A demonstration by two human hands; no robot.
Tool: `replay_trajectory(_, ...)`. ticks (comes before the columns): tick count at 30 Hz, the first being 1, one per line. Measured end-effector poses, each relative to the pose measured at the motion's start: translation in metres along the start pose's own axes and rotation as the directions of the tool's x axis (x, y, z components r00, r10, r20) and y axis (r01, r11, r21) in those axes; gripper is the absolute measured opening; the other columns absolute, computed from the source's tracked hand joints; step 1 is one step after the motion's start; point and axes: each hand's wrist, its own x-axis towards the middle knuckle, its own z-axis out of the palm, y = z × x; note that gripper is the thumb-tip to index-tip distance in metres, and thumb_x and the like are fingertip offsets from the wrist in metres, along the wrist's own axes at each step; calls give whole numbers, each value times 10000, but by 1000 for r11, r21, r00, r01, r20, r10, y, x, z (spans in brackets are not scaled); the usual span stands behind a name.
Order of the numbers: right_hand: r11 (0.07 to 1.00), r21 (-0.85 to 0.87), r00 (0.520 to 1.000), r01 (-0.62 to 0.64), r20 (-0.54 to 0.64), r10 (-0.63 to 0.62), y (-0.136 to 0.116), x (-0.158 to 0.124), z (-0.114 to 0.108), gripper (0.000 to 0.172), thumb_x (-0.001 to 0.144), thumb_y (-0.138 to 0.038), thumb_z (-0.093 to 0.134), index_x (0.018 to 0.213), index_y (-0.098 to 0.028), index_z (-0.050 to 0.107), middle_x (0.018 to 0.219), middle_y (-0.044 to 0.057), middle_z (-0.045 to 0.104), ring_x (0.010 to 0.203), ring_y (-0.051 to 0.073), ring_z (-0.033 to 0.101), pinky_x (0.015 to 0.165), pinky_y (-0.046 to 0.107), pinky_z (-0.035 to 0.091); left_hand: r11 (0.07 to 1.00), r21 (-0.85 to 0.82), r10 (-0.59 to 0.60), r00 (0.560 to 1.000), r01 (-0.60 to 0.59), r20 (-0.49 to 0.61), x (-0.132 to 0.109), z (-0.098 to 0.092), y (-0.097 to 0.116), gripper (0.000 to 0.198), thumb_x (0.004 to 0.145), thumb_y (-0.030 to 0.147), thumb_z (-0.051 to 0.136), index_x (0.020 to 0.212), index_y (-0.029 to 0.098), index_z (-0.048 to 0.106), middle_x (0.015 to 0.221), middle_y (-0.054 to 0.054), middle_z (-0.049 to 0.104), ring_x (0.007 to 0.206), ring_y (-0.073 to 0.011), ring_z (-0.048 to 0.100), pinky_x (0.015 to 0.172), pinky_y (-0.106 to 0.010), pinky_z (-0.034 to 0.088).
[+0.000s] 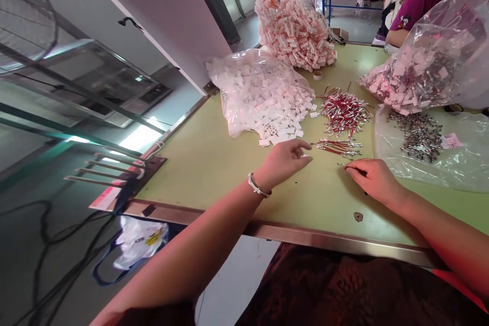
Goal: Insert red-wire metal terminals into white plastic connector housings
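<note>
My left hand (286,161) hovers over the table just in front of the loose white plastic pieces (280,130). Its fingers are curled, and a bit of white shows between thumb and fingers, probably one such small piece. My right hand (372,178) pinches a short wire with a metal terminal (341,164) at its tip; the rest of it is hidden by the fingers. Between and beyond the hands lies a row of red wires with metal ends (338,147). Behind that row is a tangled heap of similar red wires (344,112).
A clear bag of white pieces (244,81) lies at the left, with a mound of pinkish-white pieces (294,30) behind. On the right are a bag of parts (424,71) and small metal parts (420,135) on plastic sheeting. A person in a purple sleeve (430,2) sits across.
</note>
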Motion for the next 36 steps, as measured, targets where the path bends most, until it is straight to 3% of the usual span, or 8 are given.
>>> replay_trajectory(2,997,-59,999,44,-24,-45,-3,0,-3,245,891,-263,484,842,-216,719,795,40,698,714,171,614,671,300,444,936,-339,-69,993,99,100,6,7,12,181,748,305,641,845,153,661,534,23,552,461,-96,501,441,-226,414)
replay_trajectory(5,989,-132,995,74,-61,-82,-8,-2,-9,285,915,-273,446,853,-202,715,723,42,651,679,170,580,638,293,422,709,-643,-171,955,290,243,14,20,25,72,774,200,652,757,133,631,552,18,578,464,-65,527,452,-189,434)
replay_trajectory(8,989,-131,993,74,-86,-86,-9,-2,-10,283,921,-252,433,870,-197,706,707,30,621,666,151,556,636,273,410,525,-734,-218,901,431,374,18,31,27,66,783,102,648,740,123,601,583,24,602,472,-40,548,492,-159,460)
replay_trajectory(12,980,-163,990,111,-64,-123,-7,0,-6,288,925,-263,440,815,-201,699,654,15,580,646,139,530,613,258,382,424,-758,-173,866,496,470,18,40,20,81,763,95,685,762,108,605,601,23,613,480,-35,560,510,-147,466)
replay_trajectory(18,965,-240,991,109,-43,-123,-1,4,-3,295,924,-243,430,790,-191,687,617,-1,538,599,125,503,579,251,343,477,-724,-102,849,499,518,18,43,13,176,716,201,754,791,89,641,596,22,613,454,-36,537,430,-150,405)
replay_trajectory(25,852,-515,995,92,11,-101,-2,1,0,296,903,-193,419,706,-158,638,593,26,597,525,135,495,543,286,273,704,-637,-45,915,314,400,14,51,9,250,708,318,753,755,111,622,465,29,587,401,-69,532,405,-171,418)
replay_trajectory(31,814,-579,999,42,21,-36,-9,-1,5,293,892,-213,429,660,-161,599,558,42,610,480,140,483,527,301,232,719,-598,-59,888,355,456,13,57,10,261,687,310,767,754,114,608,470,24,598,398,-75,543,394,-172,426)
replay_trajectory(36,883,-461,995,86,91,-50,-9,-2,6,287,913,-207,412,672,-169,564,592,33,609,523,129,495,547,280,271,722,-597,-32,878,350,477,10,56,11,268,693,316,766,767,113,606,474,19,603,421,-77,559,416,-173,438)
